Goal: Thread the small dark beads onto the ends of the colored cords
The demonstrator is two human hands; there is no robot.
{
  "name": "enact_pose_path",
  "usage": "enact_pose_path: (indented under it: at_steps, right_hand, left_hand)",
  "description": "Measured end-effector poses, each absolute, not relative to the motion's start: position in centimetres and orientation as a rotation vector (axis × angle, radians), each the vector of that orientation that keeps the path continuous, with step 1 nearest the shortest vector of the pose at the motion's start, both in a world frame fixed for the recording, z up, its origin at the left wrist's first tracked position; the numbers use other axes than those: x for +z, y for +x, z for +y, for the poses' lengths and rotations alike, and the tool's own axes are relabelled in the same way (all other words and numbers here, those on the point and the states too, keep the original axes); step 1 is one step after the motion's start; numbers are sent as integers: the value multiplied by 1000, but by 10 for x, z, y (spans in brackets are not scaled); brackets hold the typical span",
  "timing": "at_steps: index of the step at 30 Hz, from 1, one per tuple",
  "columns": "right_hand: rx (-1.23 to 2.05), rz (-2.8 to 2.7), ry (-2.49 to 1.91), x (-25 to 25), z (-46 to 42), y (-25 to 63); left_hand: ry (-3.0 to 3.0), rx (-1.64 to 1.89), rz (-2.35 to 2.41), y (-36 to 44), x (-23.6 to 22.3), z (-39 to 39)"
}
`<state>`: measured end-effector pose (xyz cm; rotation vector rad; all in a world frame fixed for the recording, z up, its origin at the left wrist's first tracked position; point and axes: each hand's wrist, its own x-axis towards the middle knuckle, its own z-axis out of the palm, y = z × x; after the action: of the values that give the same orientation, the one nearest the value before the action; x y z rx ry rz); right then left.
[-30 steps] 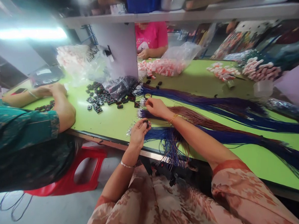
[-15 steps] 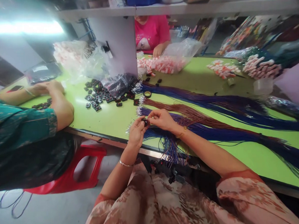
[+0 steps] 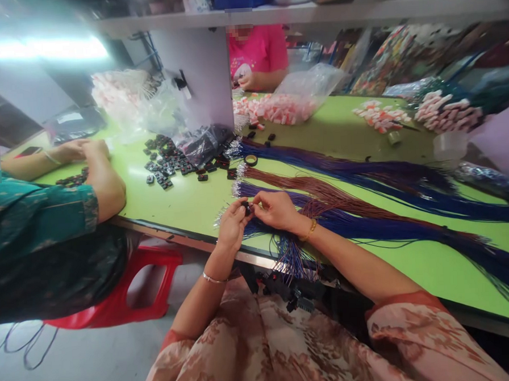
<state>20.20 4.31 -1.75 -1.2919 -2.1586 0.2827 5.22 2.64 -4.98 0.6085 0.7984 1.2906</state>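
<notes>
Over the table's front edge, my left hand (image 3: pixel 231 226) pinches a small black plastic connector (image 3: pixel 246 207) between thumb and fingers. My right hand (image 3: pixel 278 210) is closed, its fingertips pressed together right beside the connector; what lies between them is too small to make out. Under and beside my right hand run bundles of blue wires (image 3: pixel 350 224) and brown wires (image 3: pixel 297 182), with shiny metal terminals (image 3: pixel 239 173) at their left ends. Blue and brown wire ends (image 3: pixel 292 256) hang over the edge toward black connectors (image 3: pixel 300 299) at my lap.
Loose black connectors (image 3: pixel 165 164) lie on the green table (image 3: pixel 139 199), near a roll of tape (image 3: pixel 250 160). White-and-pink connectors (image 3: pixel 288 109) are heaped behind a divider (image 3: pixel 197 68). A co-worker's arm (image 3: pixel 104 175) rests at left, above a red stool (image 3: pixel 156 275). Another person sits opposite.
My right hand has shifted slightly down and rolled a little at the connector. My left hand stays nearly still. The person opposite has raised a hand off the table.
</notes>
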Motion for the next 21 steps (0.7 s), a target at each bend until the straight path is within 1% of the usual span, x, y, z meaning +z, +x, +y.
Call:
enact_pose_path:
  at_steps: [5,11,15,21]
  right_hand:
    - [192,-2269,-1253,-21,43,201]
    - [419,-2117,-1280,-24,44,200]
    - [365,-2127,-1271,-24,44,199]
    - [450,-2199,-1219,-22,44,200]
  left_hand:
    - [643,1276,822,53,-50,25]
    - [648,1290,856,57,-52,24]
    - [654,1306,841,57,-51,23]
    - [651,1298,847,55,-51,24]
